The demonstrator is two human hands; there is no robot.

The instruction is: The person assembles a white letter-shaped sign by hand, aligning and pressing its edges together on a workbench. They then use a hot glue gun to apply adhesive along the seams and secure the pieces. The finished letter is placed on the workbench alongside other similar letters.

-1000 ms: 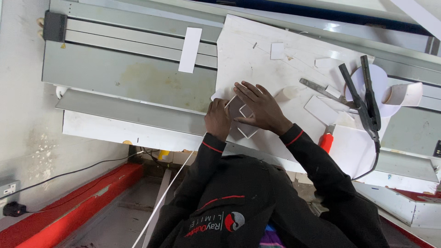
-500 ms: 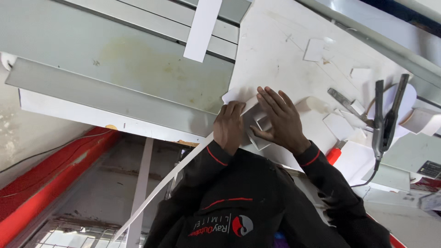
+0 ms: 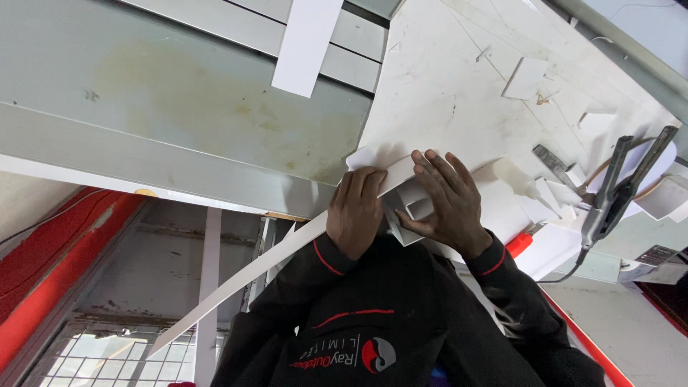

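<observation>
A grey metal workbench [image 3: 179, 122] carries a scuffed white board [image 3: 459, 93]; a loose white strip [image 3: 307, 44] lies on the metal; small white offcuts [image 3: 525, 77], a glue bottle [image 3: 517, 177] and grey tongs [image 3: 622, 185] lie on the board.

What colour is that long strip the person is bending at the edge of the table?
White. The long strip trails from under the left hand; the head view shows it.

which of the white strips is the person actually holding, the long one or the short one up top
The long white strip: it runs from under the left hand down off the table edge. The short strip lies untouched.
</observation>
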